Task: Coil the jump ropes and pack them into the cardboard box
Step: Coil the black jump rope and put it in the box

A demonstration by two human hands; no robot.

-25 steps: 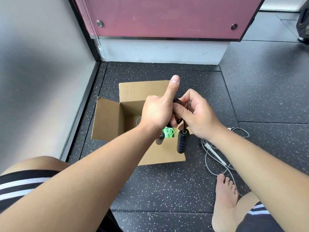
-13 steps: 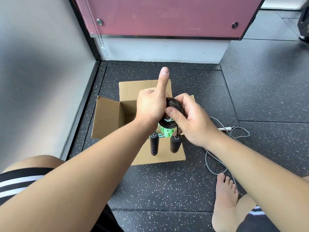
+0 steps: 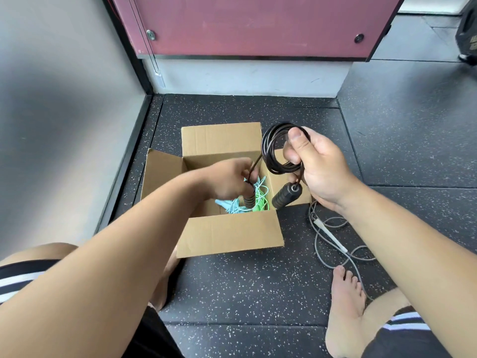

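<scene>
Black rope (image 3: 282,168) held over box (image 3: 229,233), grey rope (image 3: 331,237) loose R by foot (image 3: 346,306)

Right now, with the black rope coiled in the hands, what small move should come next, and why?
Probably lower the black rope into the cardboard box. The right hand pinches its finished coil, the left hand grips its free end, one handle dips into the opening and the other handle hangs beside it.

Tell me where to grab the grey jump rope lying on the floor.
Probably grip the pale handle from above, fingers across its width. It is the rope's one straight, rigid part and lies flat on the floor; the grey cord round it is loose loops.
</scene>
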